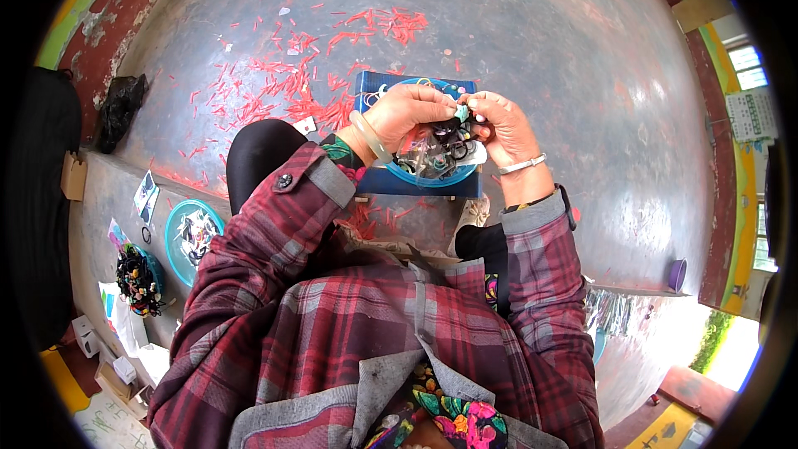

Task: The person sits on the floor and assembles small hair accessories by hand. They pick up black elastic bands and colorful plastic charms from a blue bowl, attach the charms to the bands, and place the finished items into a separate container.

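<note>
Teal shows between the fingertips of both hands, where a small teal piece (462, 113) is pinched above a blue basin (422, 181). The left hand (401, 115) has its thumb and fingers drawn together on the piece's left side; the right hand (504, 125) is curled, its thumb and forefinger closed at the right side. Dark material (443, 130) lies just below the fingertips, but whether either hand also holds it cannot be told. Clear wrapping and black loops fill much of the basin, which rests on a dark blue stool (416, 189) in front of the person's knees. A pale bangle (371, 136) circles the left wrist, and a silvery bracelet (523, 165) the right. Red strips (312, 93) litter the grey floor (549, 25) beyond. To the left stand another blue basin (170, 243), with whitish pieces inside, and a heap of black bands (137, 276).
</note>
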{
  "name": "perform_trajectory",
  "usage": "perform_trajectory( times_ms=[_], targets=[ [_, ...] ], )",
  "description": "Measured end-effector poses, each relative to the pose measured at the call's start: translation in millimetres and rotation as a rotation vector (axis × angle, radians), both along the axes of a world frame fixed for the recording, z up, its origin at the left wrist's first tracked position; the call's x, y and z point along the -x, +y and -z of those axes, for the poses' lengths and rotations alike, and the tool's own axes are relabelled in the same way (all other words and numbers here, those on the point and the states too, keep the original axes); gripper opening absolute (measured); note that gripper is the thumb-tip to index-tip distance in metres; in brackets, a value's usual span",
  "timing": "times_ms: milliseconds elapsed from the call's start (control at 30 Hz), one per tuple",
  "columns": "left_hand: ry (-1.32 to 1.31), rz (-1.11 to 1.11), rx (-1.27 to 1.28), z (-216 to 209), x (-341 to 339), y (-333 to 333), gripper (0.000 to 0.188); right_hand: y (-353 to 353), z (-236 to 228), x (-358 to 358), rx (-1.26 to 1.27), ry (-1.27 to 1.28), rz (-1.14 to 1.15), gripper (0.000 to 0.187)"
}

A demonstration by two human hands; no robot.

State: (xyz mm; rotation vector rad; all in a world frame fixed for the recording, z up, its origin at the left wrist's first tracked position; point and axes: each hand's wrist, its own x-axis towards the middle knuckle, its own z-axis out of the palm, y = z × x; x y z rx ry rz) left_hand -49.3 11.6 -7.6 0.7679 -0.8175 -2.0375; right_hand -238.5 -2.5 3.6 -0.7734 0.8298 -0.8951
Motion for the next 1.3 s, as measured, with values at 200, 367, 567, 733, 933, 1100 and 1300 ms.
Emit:
perform_trajectory(
  times_ms=[200,367,567,733,933,1100,1300],
  targets=[
    [-0.612,-0.044,0.435,-0.5,0.6,1.1,0.009,2.4,-2.8,1.3,0.229,0.335,-0.073,0.010],
    [-0.590,-0.093,0.230,9.4,-0.7,-5.7,0.010,0.4,2.4,2.1,0.454,0.450,-0.073,0.006],
    [-0.282,-0.074,0.054,0.2,-5.5,-2.8,0.010,0.6,-4.3,0.3,0.390,0.416,-0.031,0.008],
    [-0.650,-0.102,0.199,-14.9,1.6,4.9,0.011,11.6,-12.9,-11.0,0.797,0.710,-0.008,0.009],
    [-0.535,-0.227,0.217,-4.0,0.1,0.4,0.013,14.7,-14.5,-17.4,0.834,0.731,0.034,0.008],
    [-0.627,-0.213,0.376,-9.4,-0.5,3.1,0.014,11.0,-14.3,-11.5,0.604,0.569,0.076,0.012],
    [-0.556,-0.184,0.515,-7.4,-3.5,5.7,0.014,8.7,-10.6,-9.0,0.599,0.567,0.037,0.016]
  ],
)
